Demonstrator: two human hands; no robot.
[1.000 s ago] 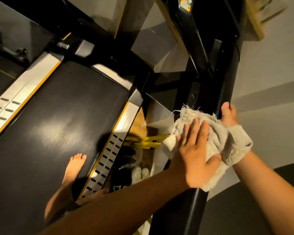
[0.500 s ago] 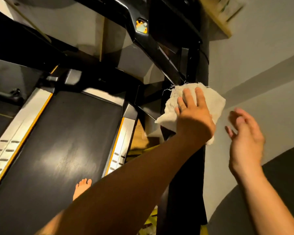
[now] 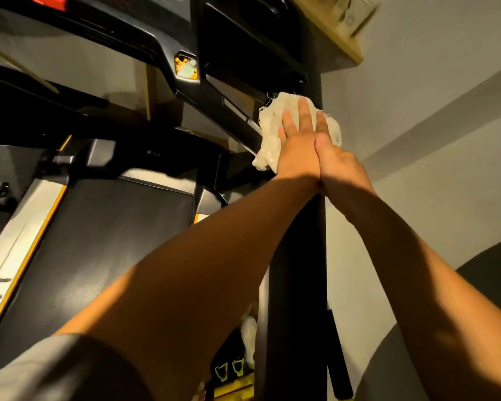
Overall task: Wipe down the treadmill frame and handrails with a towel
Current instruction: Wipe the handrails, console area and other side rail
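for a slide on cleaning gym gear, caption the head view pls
Left hand presses a frayed white towel onto the treadmill's black upright below the console, right hand alongside it.

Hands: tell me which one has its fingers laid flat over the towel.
The left hand, fingers straight on the towel. The right hand lies against it, showing only its thumb side; its fingers are hidden.

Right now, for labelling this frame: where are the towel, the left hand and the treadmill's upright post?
towel point(image 3: 268, 131), head view, frayed cloth left of the fingers.
left hand point(image 3: 300, 144), head view, back of the hand.
upright post point(image 3: 298, 285), head view, bare black face below the wrists.
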